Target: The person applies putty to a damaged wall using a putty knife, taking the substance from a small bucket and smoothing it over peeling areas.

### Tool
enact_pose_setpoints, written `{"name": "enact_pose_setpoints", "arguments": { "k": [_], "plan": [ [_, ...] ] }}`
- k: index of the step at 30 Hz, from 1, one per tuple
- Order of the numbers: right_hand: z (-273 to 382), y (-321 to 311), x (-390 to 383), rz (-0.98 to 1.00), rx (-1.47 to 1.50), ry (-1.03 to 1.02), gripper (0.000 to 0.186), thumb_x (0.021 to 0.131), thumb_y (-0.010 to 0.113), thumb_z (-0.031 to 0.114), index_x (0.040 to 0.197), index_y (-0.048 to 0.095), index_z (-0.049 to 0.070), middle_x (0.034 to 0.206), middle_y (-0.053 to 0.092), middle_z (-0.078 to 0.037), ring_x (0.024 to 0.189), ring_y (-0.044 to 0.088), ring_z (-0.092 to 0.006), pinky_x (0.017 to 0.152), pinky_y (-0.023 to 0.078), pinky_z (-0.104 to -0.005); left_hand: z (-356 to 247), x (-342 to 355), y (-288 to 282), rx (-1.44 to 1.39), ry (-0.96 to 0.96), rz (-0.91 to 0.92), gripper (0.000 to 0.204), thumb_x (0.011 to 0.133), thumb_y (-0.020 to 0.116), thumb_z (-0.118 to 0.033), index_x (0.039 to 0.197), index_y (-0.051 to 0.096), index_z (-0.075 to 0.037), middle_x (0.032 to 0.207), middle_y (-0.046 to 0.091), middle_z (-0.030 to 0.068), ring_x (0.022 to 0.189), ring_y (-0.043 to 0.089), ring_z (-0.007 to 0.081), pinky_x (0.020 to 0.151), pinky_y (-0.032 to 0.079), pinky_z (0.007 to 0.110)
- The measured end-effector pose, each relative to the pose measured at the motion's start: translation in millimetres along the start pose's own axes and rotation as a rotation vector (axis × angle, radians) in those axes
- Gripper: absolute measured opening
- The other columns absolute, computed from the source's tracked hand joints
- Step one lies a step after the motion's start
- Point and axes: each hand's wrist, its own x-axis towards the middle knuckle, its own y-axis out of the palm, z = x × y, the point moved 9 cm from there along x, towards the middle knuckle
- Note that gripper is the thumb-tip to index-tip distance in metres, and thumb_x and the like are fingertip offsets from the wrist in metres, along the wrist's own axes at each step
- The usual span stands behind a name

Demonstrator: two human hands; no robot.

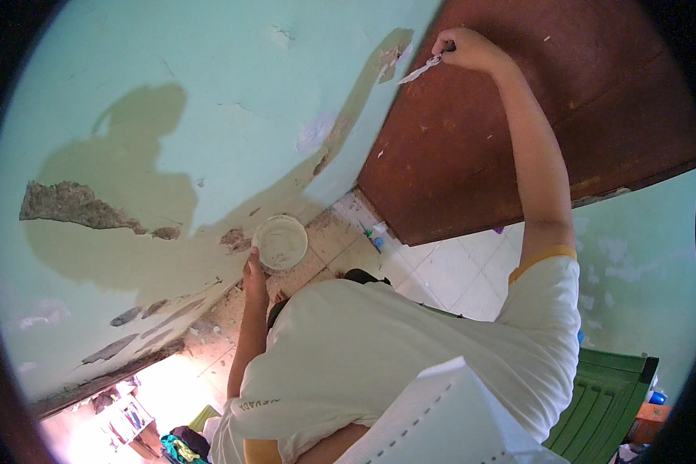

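My right hand is raised at the top right, its fingers closed around the dark handle of a putty knife. White paste coats the blade, whose tip is by the edge where the brown wooden door meets the pale green wall. Beside that tip the wall has a chipped brown patch. Lower down, my left hand grips the rim of a round white tub with pale paste inside, thumb on the near side. My other left fingers are hidden under the tub.
Peeled, bare patches mark the wall at left and low down. Debris lies on the tiled floor by the wall, with a small blue object near the door. A green plastic chair stands at lower right, a shelf at lower left.
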Motion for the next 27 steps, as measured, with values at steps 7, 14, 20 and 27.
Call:
{"name": "enact_pose_setpoints", "arguments": {
  "k": [7,14,20,27],
  "plan": [
    [6,-4,21,-0.166,0.021,-0.056,0.019,0.081,0.075,0.018,0.095,0.070,0.006,0.094,0.071,-0.013,0.092,0.068,-0.0287,0.083,0.053,-0.0399,4,-9,1,-0.058,0.015,-0.110,0.072,0.094,0.050,-0.058,0.132,0.053,0.004,0.118,0.061,0.0146,0.106,0.060,0.0246,0.088,0.049,0.036],
    [-7,-63,-5,-0.287,0.024,-0.101,0.016,0.088,0.070,0.016,0.099,0.067,0.004,0.097,0.070,-0.007,0.095,0.065,-0.0184,0.085,0.050,-0.0356,21,-7,11,-0.081,-0.042,-0.084,0.080,0.091,0.051,-0.064,0.139,0.046,0.000,0.131,0.055,0.0162,0.115,0.057,0.0274,0.093,0.047,0.039],
    [6,-56,-16,-0.065,0.146,0.019,0.016,0.087,0.068,0.014,0.097,0.067,0.002,0.096,0.070,-0.011,0.093,0.065,-0.0214,0.084,0.051,-0.0360,5,-17,32,-0.064,-0.003,-0.082,0.079,0.092,0.052,-0.063,0.137,0.048,0.002,0.128,0.057,0.0158,0.111,0.059,0.0255,0.090,0.049,0.038],
    [18,-37,15,-0.210,0.073,0.076,0.017,0.084,0.069,0.014,0.096,0.067,0.001,0.094,0.069,-0.014,0.091,0.065,-0.0240,0.082,0.051,-0.0359,-1,-33,42,-0.125,0.012,-0.158,0.080,0.092,0.053,-0.061,0.139,0.045,0.003,0.133,0.054,0.0176,0.118,0.056,0.0271,0.095,0.047,0.040]
  ]
}}
